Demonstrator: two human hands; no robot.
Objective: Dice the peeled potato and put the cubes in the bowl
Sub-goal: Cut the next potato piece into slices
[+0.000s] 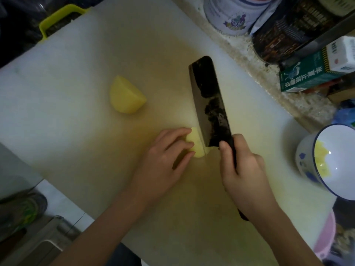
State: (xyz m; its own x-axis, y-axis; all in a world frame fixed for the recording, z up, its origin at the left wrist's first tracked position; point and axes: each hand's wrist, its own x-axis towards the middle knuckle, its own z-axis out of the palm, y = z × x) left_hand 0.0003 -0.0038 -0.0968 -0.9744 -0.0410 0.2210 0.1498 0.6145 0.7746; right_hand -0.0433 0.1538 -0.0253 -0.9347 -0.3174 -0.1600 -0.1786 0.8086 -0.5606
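Head view: right hand (pixel 243 169) grips cleaver (pixel 210 106), left hand (pixel 165 152) pins potato piece (pixel 196 145); apparently cubes (pixel 321 162) in bowl (pixel 343 143) right of cutting board (pixel 76 83).

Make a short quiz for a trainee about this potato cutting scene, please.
1. True or false: the white round bowl with a blue rim already contains yellow potato cubes.
2. What does the right hand grip? A. the dark broad-bladed cleaver B. a peeler C. the bowl
3. Which hand holds the small yellow potato piece beside the blade?
Key: 1 true; 2 A; 3 the left hand.
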